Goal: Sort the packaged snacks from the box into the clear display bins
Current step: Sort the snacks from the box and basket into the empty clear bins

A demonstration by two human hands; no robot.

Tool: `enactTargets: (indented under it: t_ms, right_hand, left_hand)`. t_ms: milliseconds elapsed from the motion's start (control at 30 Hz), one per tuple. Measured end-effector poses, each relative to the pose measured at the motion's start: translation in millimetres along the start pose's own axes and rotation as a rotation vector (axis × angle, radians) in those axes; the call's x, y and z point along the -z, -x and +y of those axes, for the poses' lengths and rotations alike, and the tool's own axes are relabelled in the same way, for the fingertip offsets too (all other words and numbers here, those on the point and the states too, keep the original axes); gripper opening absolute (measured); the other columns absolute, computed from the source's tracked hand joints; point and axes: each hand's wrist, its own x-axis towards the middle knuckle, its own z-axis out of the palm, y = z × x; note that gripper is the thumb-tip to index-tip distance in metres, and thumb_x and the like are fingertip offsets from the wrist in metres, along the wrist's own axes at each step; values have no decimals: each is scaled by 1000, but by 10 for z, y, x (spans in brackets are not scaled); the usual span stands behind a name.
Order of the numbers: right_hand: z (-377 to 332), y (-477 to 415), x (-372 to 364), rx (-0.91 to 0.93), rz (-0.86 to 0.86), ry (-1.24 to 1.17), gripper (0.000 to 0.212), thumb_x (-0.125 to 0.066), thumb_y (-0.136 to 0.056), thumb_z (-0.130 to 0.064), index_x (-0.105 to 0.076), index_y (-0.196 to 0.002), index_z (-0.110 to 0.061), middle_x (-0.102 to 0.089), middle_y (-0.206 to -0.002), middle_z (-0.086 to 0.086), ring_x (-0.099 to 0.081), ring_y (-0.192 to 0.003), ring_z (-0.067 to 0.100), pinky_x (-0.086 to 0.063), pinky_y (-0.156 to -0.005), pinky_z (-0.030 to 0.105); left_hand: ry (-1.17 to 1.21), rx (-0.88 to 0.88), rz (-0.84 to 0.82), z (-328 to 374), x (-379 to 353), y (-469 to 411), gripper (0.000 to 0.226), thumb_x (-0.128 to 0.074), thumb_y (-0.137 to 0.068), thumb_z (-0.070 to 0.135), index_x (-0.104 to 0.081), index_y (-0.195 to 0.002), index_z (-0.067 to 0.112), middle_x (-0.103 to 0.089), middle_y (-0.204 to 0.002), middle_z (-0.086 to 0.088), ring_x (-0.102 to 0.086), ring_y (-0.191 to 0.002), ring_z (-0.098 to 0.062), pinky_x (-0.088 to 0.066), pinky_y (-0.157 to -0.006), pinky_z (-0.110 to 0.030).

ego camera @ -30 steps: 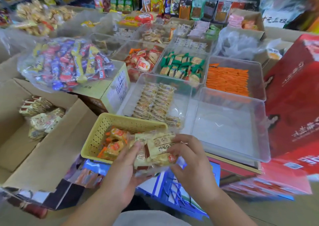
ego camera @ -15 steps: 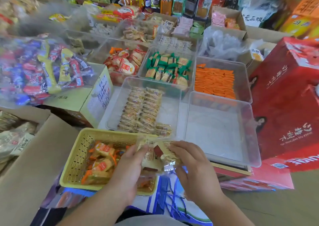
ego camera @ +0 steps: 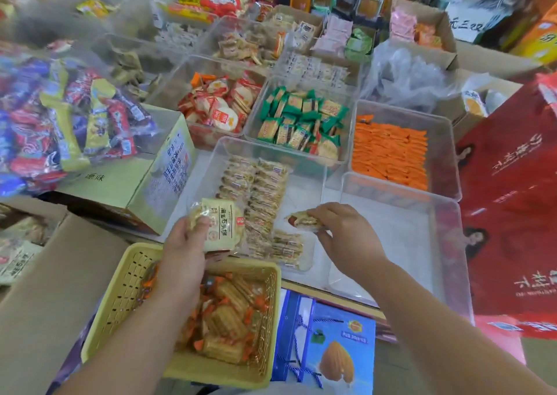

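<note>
**Biscuit poised over the bin's near right corner**

My right hand [ego camera: 343,234] is pinching one wrapped biscuit [ego camera: 303,221] at the fingertips. The biscuit is lying left to right and poking leftward out of my grip. It is hanging over the clear bin [ego camera: 304,192], just right of the stacked rows [ego camera: 259,201]. My left hand [ego camera: 184,244] is gripping a pale-yellow packet [ego camera: 221,224] over the bin's near left edge. The right hand is, I judge, nearer the bare floor.
</note>
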Motion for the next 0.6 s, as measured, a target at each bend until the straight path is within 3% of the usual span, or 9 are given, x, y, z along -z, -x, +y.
enactTargets:
  t_ms: [100, 233, 300, 367, 433, 500, 600]
  right_hand:
    - [58, -452, -133, 77, -166, 247, 36, -56, -94, -16, -65, -126, -30, -66, -119, -4, -58, -111, 25, -48, -91, 37]
    - [-1, -847, -378, 122, -379, 510, 38, -54, -91, -10, -63, -121, -30, -63, -109, -2, -54, -105, 24, -42, -87, 38]
    - [-19, -956, -518, 138, -458, 603, 36, -54, -90, -10, -64, -119, -27, -63, -107, 1, -53, -105, 26, -38, -85, 39]
    - [-4, -1015, -660, 145, -528, 674, 31, -54, -91, -12, -65, -116, -25, -64, -106, 1, -51, -106, 26, -34, -83, 39]
    - [23, -1044, -796, 126, -605, 700, 25, -54, -92, -14, -65, -112, -24, -65, -104, 1, -51, -106, 26, -33, -83, 39]
    - [52, -1056, -915, 56, -693, 640, 21, -53, -93, -14, -65, -109, -21, -65, -98, 1, -56, -98, 25, -37, -78, 36]
    - [58, -1086, -1015, -53, -832, 491, 19, -50, -96, -11, -61, -112, -13, -53, -84, 1, -54, -82, 25, -43, -69, 33]
  left_hand:
    - [-61, -40, -6, 43, 21, -206, 25, -59, -104, 31, -69, -85, 41, -74, -108, -8, -72, -101, -28, -64, -78, -46]
    - [-72, -40, -46, -8, 94, -387, 14, -60, -104, 27, -68, -98, 35, -77, -96, 13, -73, -82, 2, -55, -57, -12]
    - [-114, -47, -68, -54, 130, -432, 15, -59, -104, 29, -68, -94, 36, -76, -91, 20, -70, -80, 7, -52, -56, -8]
    - [-144, -46, -100, -104, 156, -462, 13, -61, -103, 38, -69, -92, 39, -76, -95, 11, -72, -91, -9, -61, -69, -24]
    - [-162, -51, -133, -136, 194, -479, 17, -63, -93, 53, -69, -100, 38, -76, -102, 1, -70, -102, -26, -59, -89, -46]
    - [-140, -41, -157, -179, 233, -506, 24, -61, -87, 57, -69, -104, 42, -77, -104, 4, -72, -103, -24, -56, -94, -50]
    - [-104, -21, -134, -219, 278, -560, 10, -61, -99, 45, -70, -103, 47, -78, -106, 8, -75, -99, -19, -59, -88, -52]
